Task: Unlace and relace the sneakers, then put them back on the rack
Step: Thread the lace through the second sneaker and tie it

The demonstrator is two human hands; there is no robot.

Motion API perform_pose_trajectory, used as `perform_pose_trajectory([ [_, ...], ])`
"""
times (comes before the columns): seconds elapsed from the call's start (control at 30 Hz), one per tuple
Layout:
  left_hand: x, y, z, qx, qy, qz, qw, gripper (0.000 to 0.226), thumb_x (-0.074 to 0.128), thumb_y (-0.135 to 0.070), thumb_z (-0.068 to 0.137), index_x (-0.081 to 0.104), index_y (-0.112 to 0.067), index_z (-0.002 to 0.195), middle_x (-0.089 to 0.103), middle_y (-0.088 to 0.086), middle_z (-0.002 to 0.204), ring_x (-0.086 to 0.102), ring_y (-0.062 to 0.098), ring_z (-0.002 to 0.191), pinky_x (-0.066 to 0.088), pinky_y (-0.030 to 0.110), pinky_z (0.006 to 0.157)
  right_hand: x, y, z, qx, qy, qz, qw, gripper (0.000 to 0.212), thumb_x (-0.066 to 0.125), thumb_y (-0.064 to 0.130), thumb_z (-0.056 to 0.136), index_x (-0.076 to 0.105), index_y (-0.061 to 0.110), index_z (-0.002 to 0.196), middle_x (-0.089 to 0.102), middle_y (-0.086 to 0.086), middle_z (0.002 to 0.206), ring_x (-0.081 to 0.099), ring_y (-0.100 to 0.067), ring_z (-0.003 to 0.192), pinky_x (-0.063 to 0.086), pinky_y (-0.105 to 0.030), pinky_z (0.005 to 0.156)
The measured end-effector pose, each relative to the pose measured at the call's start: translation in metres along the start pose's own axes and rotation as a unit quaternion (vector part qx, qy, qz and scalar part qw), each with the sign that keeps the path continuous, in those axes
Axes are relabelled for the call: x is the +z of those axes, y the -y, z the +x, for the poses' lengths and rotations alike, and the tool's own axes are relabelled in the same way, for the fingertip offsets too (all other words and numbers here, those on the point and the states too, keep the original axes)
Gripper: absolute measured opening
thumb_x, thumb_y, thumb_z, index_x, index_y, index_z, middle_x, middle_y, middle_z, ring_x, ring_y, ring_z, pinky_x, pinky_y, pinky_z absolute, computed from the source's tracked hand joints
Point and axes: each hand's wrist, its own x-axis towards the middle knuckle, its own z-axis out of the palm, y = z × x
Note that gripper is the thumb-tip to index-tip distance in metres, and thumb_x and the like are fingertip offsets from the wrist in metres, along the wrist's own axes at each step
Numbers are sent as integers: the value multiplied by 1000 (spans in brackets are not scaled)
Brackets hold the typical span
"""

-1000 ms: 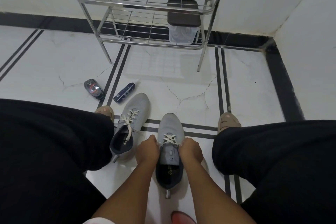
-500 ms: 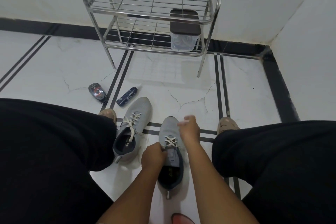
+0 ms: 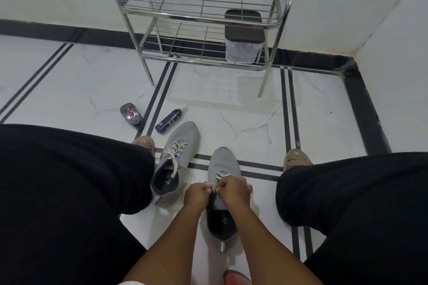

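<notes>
Two grey sneakers with white laces stand on the white floor between my knees. The right sneaker point(image 3: 223, 164) points away from me, and both hands meet over its lacing. My left hand point(image 3: 198, 194) pinches a lace end at the shoe's left side. My right hand point(image 3: 236, 190) pinches the lace over the tongue, fingers curled. The left sneaker point(image 3: 179, 143) lies beside it, laced, with loose lace ends trailing into its opening. The steel two-shelf rack point(image 3: 201, 18) stands against the far wall.
A clear box with a dark lid point(image 3: 244, 37) sits on the rack's lower shelf at the right. A small dark device point(image 3: 131, 115) and a blue tube point(image 3: 168, 121) lie on the floor left of the sneakers. My black-trousered legs flank the shoes; a wall corner is at right.
My right hand, raised above the toe half a second ago, has come back down to the laces. My left hand has shifted up to the lacing. The camera view has tilted slightly.
</notes>
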Motion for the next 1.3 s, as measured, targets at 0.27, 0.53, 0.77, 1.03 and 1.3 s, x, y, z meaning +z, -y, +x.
perform_pose_trajectory([
  [0.27,-3,-3,-8,1,3,10,1000,21,57,-9,90,74,-17,100,69,7,115,62,25,108,51,40,95,0,2,-1,-46,16,-28,998,14,59,24,83,70,32,83,61,11,94,48,-16,105,26,-24,76],
  [0.53,-6,-12,-13,26,-4,86,996,20,54,-12,90,70,-24,87,71,6,102,65,25,93,55,38,85,-4,1,-6,-73,-38,-20,996,14,54,19,88,53,29,79,50,12,71,47,-15,85,32,-30,86],
  [0.77,-4,-15,-15,30,-58,178,982,10,52,-22,91,56,-23,82,66,6,96,61,24,90,46,28,73,0,-19,-13,-43,-70,-90,993,30,59,27,87,47,23,114,56,0,113,55,-23,106,43,-35,91],
  [1.03,-11,-36,-22,31,-157,27,987,5,44,-9,91,47,-13,93,63,18,101,59,30,84,49,34,72,4,-47,-22,171,67,-84,979,33,56,25,88,62,16,119,63,-4,120,62,-22,107,51,-29,84],
  [1.3,-67,-100,-28,66,-328,-158,929,19,36,-20,96,51,-9,100,58,12,93,52,28,80,38,33,68,-2,-45,-22,155,104,-66,980,31,51,21,90,62,13,118,64,-6,118,63,-24,105,49,-29,81],
])
